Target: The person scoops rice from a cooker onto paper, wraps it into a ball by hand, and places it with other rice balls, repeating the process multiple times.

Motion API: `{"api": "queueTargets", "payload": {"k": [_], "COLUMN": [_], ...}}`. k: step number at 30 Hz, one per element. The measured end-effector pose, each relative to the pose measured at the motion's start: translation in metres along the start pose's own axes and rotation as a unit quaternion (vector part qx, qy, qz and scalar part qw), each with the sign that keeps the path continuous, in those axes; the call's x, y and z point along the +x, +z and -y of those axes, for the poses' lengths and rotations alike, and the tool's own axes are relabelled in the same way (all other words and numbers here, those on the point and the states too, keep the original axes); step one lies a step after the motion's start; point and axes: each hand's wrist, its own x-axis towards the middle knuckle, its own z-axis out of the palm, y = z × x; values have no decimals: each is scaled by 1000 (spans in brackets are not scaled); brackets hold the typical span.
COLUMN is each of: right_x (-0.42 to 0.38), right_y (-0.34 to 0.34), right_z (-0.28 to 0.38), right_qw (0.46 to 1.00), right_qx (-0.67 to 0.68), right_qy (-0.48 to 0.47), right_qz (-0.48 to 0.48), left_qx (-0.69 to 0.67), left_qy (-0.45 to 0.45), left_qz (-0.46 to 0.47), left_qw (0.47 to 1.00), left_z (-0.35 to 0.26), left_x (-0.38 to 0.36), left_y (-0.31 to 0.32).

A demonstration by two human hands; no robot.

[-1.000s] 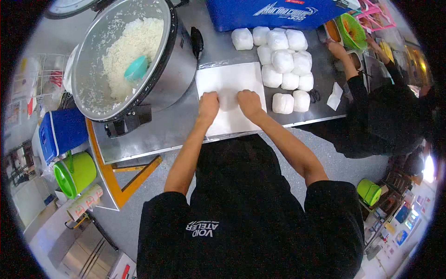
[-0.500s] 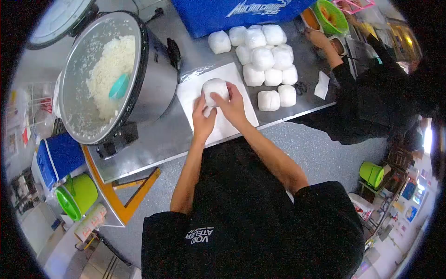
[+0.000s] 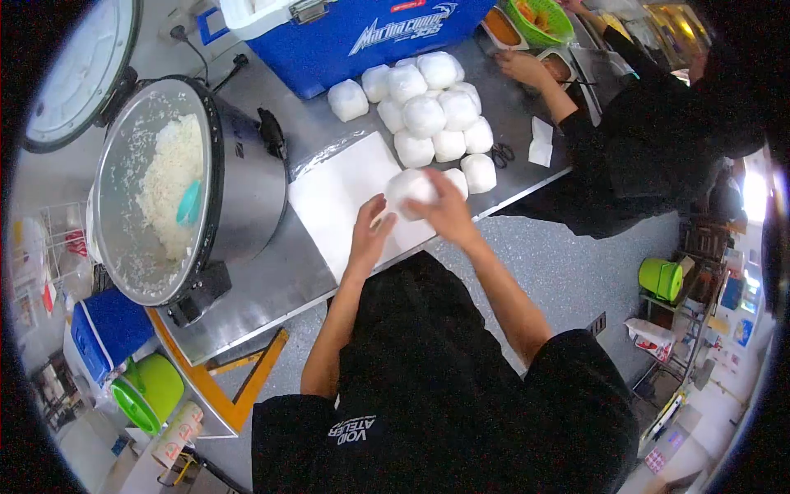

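Note:
A white paper-wrapped rice bundle [image 3: 409, 193], slightly blurred, is in my right hand [image 3: 450, 210], whose fingers grip its right side. My left hand [image 3: 369, 235] is just left of it, fingers apart and holding nothing. Both hands are over the right part of a stack of white paper sheets [image 3: 333, 193] lying on the steel table. Beyond my right hand, several similar wrapped bundles [image 3: 425, 117] are piled up in rows. One bundle beside my right hand is partly hidden by it.
On the left stands a large cooker of white rice [image 3: 169, 177] with a turquoise scoop [image 3: 188, 202]. A blue cooler [image 3: 329, 53] sits behind the pile. Scissors [image 3: 502, 154] and a paper slip [image 3: 540, 142] lie to the right. A co-worker's hand [image 3: 527, 69] is near food trays.
My right hand has carried the wrapped bundle rightward, off the middle of the paper toward the pile. My left hand has let go of it. The camera view has shifted.

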Motion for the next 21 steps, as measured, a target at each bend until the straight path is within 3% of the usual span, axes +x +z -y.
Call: {"api": "queueTargets", "payload": {"k": [1, 2, 3, 5, 6, 8, 11, 15, 20, 21], "right_x": [6, 13, 23, 36, 38, 63, 74, 71, 73, 73], "right_y": [-20, -40, -53, -82, -88, -92, -91, -71, -63, -63], "right_z": [-18, -33, -52, -63, -37, -75, -89, -97, -102, -92], "right_qw": [998, 996, 985, 971, 961, 975, 979, 973, 975, 960], "right_qx": [55, 11, 72, 144, 190, 114, -147, -121, -65, -115], "right_qy": [33, 56, 88, 126, 128, 155, 35, 6, 18, -23], "right_qz": [-22, -72, -128, -145, -154, -115, -135, -195, -213, -252], "left_qx": [159, 312, 371, 485, 490, 498, 479, 462, 375, 370], "left_qy": [111, 219, 224, 226, 220, 211, 203, 199, 124, 113], "left_qz": [31, 56, 82, 138, 140, 143, 107, 81, 146, 148], "left_qw": [980, 923, 898, 834, 832, 829, 848, 860, 907, 910], "left_z": [-5, -11, -17, -26, -18, 3, 7, 10, -15, -18], "left_x": [3, 7, 15, 35, 47, 72, 78, 75, 32, 15], "left_y": [10, 21, 37, 69, 75, 88, 92, 93, 52, 35]}}
